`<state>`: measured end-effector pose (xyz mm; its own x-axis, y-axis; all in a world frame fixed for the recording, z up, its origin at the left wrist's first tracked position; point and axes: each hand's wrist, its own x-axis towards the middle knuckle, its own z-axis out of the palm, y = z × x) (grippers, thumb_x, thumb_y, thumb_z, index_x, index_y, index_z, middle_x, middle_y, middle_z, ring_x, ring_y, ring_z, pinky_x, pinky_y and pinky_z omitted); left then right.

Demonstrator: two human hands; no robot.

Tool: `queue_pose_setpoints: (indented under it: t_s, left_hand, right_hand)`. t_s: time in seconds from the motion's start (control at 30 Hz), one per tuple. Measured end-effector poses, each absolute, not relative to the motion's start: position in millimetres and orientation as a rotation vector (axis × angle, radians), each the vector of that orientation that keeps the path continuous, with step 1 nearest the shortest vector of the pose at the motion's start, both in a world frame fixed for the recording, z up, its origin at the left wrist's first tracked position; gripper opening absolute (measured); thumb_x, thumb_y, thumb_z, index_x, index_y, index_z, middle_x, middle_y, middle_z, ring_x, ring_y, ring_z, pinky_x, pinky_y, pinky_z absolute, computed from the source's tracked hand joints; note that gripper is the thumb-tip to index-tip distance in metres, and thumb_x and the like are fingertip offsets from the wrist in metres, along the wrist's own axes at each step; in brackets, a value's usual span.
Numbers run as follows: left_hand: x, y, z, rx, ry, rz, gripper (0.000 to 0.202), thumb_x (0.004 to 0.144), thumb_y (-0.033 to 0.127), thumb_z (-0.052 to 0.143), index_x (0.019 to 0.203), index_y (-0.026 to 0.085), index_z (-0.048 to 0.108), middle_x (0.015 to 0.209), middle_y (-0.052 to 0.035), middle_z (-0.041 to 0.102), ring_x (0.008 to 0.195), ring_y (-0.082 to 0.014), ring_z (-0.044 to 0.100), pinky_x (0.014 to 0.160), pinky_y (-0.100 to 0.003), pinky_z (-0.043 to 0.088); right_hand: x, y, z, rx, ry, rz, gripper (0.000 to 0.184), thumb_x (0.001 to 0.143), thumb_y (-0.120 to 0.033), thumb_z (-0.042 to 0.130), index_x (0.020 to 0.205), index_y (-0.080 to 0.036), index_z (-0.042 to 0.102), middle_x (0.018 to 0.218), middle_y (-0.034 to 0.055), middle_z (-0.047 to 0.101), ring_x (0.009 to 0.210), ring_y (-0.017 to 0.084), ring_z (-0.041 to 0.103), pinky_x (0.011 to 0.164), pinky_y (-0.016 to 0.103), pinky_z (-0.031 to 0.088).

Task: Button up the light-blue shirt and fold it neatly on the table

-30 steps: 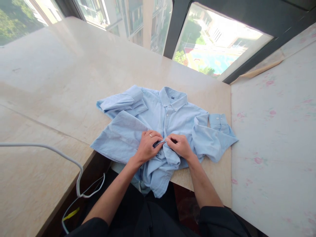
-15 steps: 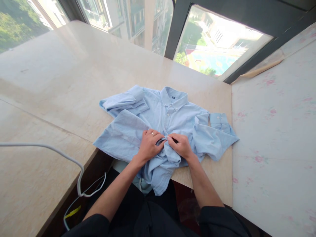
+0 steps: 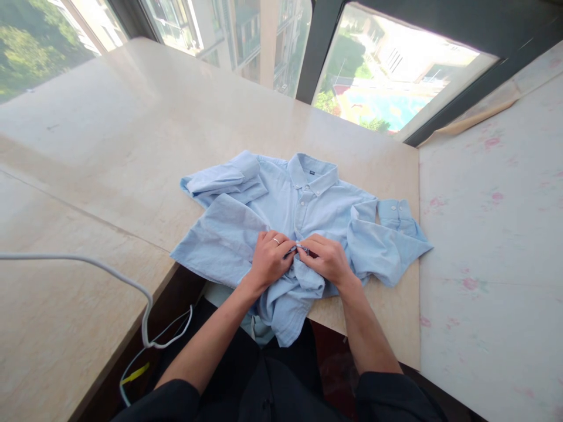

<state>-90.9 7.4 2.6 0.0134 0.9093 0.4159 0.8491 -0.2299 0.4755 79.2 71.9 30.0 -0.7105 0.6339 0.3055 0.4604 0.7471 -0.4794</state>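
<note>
A light blue button-down shirt (image 3: 323, 214) lies front up on the stone ledge, its collar (image 3: 311, 176) toward the window. Both sleeves are folded inward, and the cuff (image 3: 394, 210) on the right shows two buttons. My left hand (image 3: 272, 258), with a ring on one finger, pinches the front placket about midway down. Close beside it, my right hand (image 3: 325, 256) pinches the same strip, the fingertips of both hands nearly touching. Whatever button lies between the fingers is hidden. Below the hands the bunched hem hangs over the ledge's front edge.
A pale stone ledge (image 3: 132, 140) runs back to the windows (image 3: 387, 76). At the right stands a wall with flowered paper (image 3: 484, 246). A white cable (image 3: 109, 274) crosses the ledge at left and drops over its edge, near a yellow tag (image 3: 136, 373).
My right hand's fingers have curled further over the placket, and the gaps under both hands have narrowed. The whole view has shifted slightly; the shirt lies as before.
</note>
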Motion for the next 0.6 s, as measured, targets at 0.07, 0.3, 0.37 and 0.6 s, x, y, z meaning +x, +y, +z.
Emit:
queue_pose_setpoints:
  t_s: [0.07,0.3,0.37,0.6]
  left_hand:
    - [-89.6,7.3,2.2,2.211,1.892,1.021,0.009,0.086,0.021,0.064,0.087,0.023,0.073,0.079,-0.0029,0.069,0.080,-0.0195,0.056,0.072,-0.036,0.034]
    - [-87.6,8.6,0.1,2.232,1.900,1.077,0.018,0.092,0.020,0.057,0.085,0.022,0.073,0.076,-0.0034,0.067,0.077,-0.0184,0.054,0.071,-0.036,0.033]
    - [-87.7,8.5,0.8,2.226,1.888,1.058,0.019,0.093,0.020,0.055,0.086,0.023,0.073,0.076,-0.0036,0.067,0.078,-0.0187,0.054,0.072,-0.036,0.032]
    - [-87.7,7.1,2.2,2.158,1.878,0.985,0.018,0.093,0.022,0.056,0.090,0.025,0.073,0.080,-0.0038,0.067,0.081,-0.0196,0.055,0.073,-0.037,0.033]
  right_hand:
    - [77.8,70.6,30.3,-0.857,-2.500,0.453,0.016,0.090,-0.018,0.055,0.079,-0.021,0.066,0.075,0.0025,0.066,0.071,0.015,0.061,0.066,0.025,0.043]
    - [71.9,64.5,30.6,-0.884,-2.514,0.316,0.012,0.090,-0.021,0.054,0.090,-0.020,0.066,0.077,0.0035,0.065,0.069,0.016,0.059,0.059,0.026,0.039]
    - [71.0,63.6,30.8,-0.902,-2.526,0.306,0.015,0.090,-0.021,0.053,0.085,-0.021,0.067,0.074,0.0037,0.065,0.068,0.016,0.058,0.059,0.027,0.038]
    - [70.8,63.5,29.9,-0.962,-2.517,0.366,0.025,0.091,-0.021,0.051,0.071,-0.020,0.067,0.066,0.0037,0.065,0.062,0.015,0.056,0.060,0.028,0.038]
